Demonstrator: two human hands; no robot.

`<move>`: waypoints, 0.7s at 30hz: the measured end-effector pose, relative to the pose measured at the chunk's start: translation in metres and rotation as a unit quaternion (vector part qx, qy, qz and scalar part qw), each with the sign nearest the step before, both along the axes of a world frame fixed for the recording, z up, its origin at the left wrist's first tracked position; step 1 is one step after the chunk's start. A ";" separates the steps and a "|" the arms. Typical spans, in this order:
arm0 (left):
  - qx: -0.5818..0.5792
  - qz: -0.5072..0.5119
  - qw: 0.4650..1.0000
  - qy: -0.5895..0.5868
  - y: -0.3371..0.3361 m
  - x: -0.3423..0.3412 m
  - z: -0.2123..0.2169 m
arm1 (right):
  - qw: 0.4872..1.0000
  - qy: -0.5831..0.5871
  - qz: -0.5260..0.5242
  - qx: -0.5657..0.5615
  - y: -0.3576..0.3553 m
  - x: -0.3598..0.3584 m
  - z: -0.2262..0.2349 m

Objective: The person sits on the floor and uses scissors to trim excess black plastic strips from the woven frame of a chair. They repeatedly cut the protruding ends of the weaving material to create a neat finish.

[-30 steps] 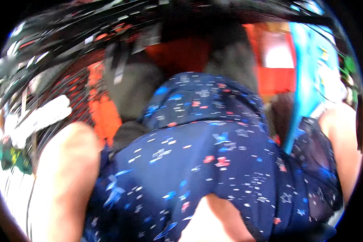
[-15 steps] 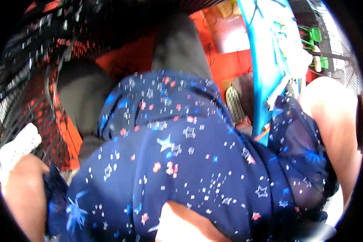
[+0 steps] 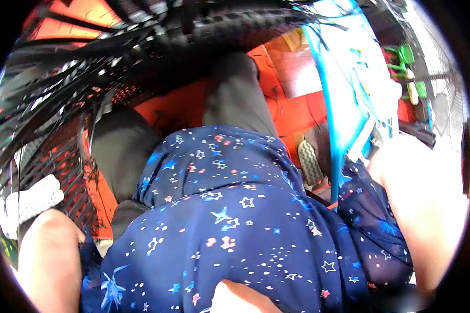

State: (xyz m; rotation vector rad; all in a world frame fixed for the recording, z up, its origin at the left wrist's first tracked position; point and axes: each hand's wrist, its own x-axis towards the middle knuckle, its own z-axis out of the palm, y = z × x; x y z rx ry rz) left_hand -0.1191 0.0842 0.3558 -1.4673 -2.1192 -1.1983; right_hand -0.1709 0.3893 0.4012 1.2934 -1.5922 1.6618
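My left hand [image 3: 36, 197], in a white knitted glove, is at the left beside a dark woven lattice of black strips [image 3: 62, 172]. Its fingers look folded, but what is in them is hidden. My right hand [image 3: 387, 88], in a white glove, is at the upper right over a bright blue surface [image 3: 326, 78]. Glare washes out its fingers. Just below it lies a pale, straight bar-like thing [image 3: 361, 138], and I cannot tell whether the hand touches it. Many loose black strips [image 3: 193, 23] fan across the top and left, over my knees.
Dark trousers [image 3: 235, 94] cover my legs, below a navy star-patterned garment [image 3: 245, 229]. Orange-red flooring [image 3: 297, 112] shows between things. A checkered shoe-like object [image 3: 310, 161] lies right of my legs. A green chair [image 3: 402, 55] stands at the far right.
The whole view has shifted, so my lap and left hand sit lower in the picture. More black strips show across the top. My right forearm has moved slightly left and down.
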 end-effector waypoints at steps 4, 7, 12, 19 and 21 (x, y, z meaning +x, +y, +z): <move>-0.002 0.020 1.000 -0.002 -0.007 0.005 0.000 | 1.000 -0.004 -0.029 -0.002 0.003 0.006 -0.003; -0.006 0.043 0.999 -0.007 -0.012 0.013 0.003 | 0.997 -0.023 -0.071 -0.015 0.008 0.012 -0.016; -0.009 0.114 0.991 -0.070 -0.026 0.015 -0.030 | 0.975 -0.086 -0.205 0.004 0.029 -0.012 -0.083; -0.193 0.186 0.927 -0.262 -0.003 -0.015 -0.055 | 0.853 -0.046 -0.505 0.125 0.114 -0.047 -0.147; -0.167 0.185 0.945 -0.211 0.006 -0.025 -0.058 | 0.825 -0.084 -0.544 0.128 0.144 -0.065 -0.161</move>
